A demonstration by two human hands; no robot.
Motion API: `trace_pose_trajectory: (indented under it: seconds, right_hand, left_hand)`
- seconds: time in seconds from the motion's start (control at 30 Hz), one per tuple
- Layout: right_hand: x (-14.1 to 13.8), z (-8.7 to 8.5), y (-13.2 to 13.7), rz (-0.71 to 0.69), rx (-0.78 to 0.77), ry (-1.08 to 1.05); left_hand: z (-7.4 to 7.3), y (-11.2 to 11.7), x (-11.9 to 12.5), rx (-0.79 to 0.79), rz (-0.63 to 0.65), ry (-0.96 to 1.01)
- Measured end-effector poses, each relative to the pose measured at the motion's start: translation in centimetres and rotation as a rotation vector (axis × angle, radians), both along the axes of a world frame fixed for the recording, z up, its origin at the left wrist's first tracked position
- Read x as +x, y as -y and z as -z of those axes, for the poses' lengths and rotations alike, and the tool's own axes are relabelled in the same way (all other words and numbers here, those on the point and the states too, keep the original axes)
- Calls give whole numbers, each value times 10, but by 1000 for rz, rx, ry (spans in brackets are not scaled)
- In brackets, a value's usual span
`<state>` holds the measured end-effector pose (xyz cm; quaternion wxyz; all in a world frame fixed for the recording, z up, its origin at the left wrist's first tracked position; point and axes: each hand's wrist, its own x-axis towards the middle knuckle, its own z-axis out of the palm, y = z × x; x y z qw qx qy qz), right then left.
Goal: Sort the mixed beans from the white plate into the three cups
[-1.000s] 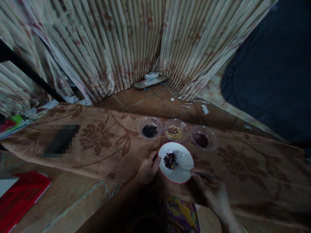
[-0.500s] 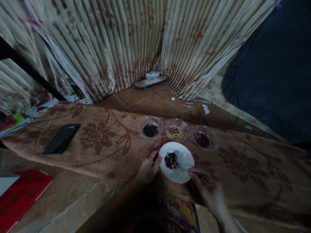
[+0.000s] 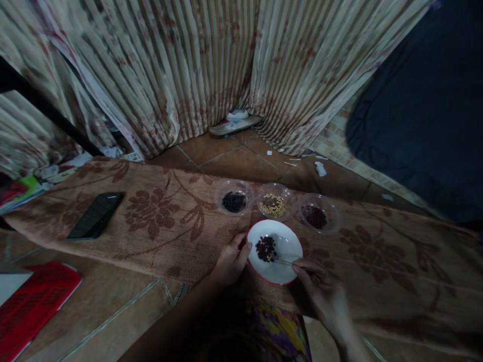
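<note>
A white bowl (image 3: 289, 241) with a red rim stands at the front of the cloth-covered bench. Mixed dark and yellow beans (image 3: 266, 249) lie heaped in its left half. My left hand (image 3: 231, 259) grips the bowl's left rim, thumb near the edge. Pinched in my right hand (image 3: 320, 289) are thin metal tweezers (image 3: 287, 263), their tips at the lower right of the heap. Whether a bean sits between the tips is too small to tell. Behind the bowl stand three clear plastic cups: black beans (image 3: 233, 202), yellow beans (image 3: 272, 205) and dark red beans (image 3: 314, 216).
A black phone (image 3: 96, 216) lies on the patterned brown cloth (image 3: 151, 251) at left. Below it on the tiled floor is a red object (image 3: 41, 296). A skateboard (image 3: 236, 125) rests by the striped curtains (image 3: 211, 65). Something large and dark (image 3: 422, 110) stands at right.
Hardly anything differs. The whole view has shifted very slightly, while both hands, the tweezers and the bowl keep their places relative to each other.
</note>
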<state>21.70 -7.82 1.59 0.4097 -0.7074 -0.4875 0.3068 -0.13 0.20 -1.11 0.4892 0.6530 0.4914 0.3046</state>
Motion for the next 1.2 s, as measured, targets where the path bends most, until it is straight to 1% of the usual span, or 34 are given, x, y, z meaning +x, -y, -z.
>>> trace_pose_trajectory:
  seconds: [0.4, 0.53, 0.8, 0.9, 1.0, 1.1, 1.2]
  right_hand:
    - [-3, -1, 1, 20, 14, -38]
    - [-3, 0, 1, 25, -5, -30]
    - [-1, -2, 1, 60, -5, -19]
    - [2, -7, 1, 71, 17, -22]
    - [4, -17, 0, 103, 55, -40]
    - [14, -30, -6, 182, 127, -3]
    - [34, -42, -17, 315, 231, 113]
  left_hand:
    - [-5, 0, 1, 3, 0, 15]
    - [-6, 0, 1, 14, 0, 16]
    - [-5, 0, 1, -6, -3, 10]
    - [-4, 1, 1, -7, -18, 15]
    - [-5, 0, 1, -23, -14, 13]
    - [-6, 0, 1, -20, -16, 19]
    - [-7, 0, 1, -17, -29, 45]
